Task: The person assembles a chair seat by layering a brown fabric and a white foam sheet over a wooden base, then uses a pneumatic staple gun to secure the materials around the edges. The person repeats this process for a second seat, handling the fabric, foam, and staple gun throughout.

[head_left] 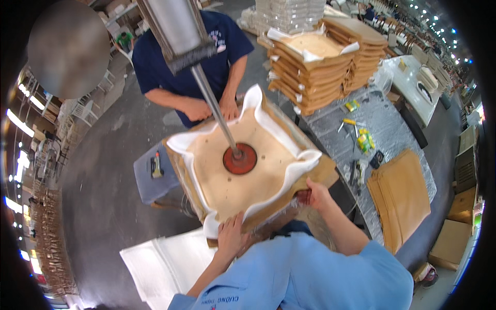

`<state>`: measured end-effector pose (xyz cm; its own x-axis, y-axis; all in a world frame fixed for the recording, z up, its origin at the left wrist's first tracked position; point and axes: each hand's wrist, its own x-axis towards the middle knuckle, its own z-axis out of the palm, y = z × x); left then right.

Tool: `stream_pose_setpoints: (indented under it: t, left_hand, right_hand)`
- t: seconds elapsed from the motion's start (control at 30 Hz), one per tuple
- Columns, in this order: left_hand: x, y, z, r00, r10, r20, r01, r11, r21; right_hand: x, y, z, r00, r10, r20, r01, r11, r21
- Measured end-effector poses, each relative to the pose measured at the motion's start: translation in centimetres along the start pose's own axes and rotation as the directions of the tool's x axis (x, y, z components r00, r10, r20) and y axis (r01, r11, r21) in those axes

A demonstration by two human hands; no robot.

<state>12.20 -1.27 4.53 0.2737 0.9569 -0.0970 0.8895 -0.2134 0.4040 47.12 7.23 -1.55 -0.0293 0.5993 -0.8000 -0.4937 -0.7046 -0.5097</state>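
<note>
A square chair seat lies upside down in front of me, its tan wooden board (pixel 206 181) ringed by white padding (pixel 283 173) and a brown cover (pixel 321 174). A red round pad (pixel 241 164) on a metal rod presses down on the board's middle. My left hand (pixel 231 238) is closed over the near edge of the seat, fingertips on the white padding and cover. With thumb above and fingers beneath, my right hand (pixel 316 197) grips the brown cover at the near right corner.
Across from me a person in a dark shirt has both hands (pixel 213 108) at the far edge. At right, a plastic-wrapped table (pixel 385 121) bears tools, brown sheets (pixel 400 199) and stacked seats (pixel 310 77). White sheets (pixel 168 268) lie lower left; a blue-grey surface (pixel 150 178) holds a tool.
</note>
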Motion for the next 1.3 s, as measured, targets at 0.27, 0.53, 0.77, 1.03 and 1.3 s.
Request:
stream_pose_setpoints:
  t: [0.27, 0.53, 0.77, 1.03, 1.3]
  left_hand:
    - [-2.5, -6.9, -1.3, 1.000, -0.011, 0.029, 0.009, 0.997, 0.079]
    - [3.4, 5.4, -1.1, 0.956, 0.285, -0.063, -0.292, 0.945, -0.147]
    - [7.7, 11.5, 0.4, 0.974, 0.171, 0.148, -0.050, 0.803, -0.594]
    - [2.8, 11.1, -1.9, 0.601, -0.123, 0.790, 0.482, 0.844, -0.236]
    - [4.5, 20.6, 1.0, 0.565, -0.257, 0.784, 0.695, 0.660, -0.285]
  right_hand:
    - [-0.1, -0.7, 0.8, 1.000, 0.006, 0.017, -0.007, 1.000, 0.016]
    - [0.1, -1.0, -0.9, 0.994, 0.024, 0.109, -0.019, 0.999, -0.044]
    - [-1.3, -3.2, -5.3, 0.911, 0.044, 0.411, 0.020, 0.989, -0.150]
    - [1.7, -6.3, -26.1, 0.978, 0.024, -0.208, -0.056, 0.987, -0.150]
    - [8.7, -7.3, -40.4, 0.864, 0.112, -0.491, -0.210, 0.966, -0.148]
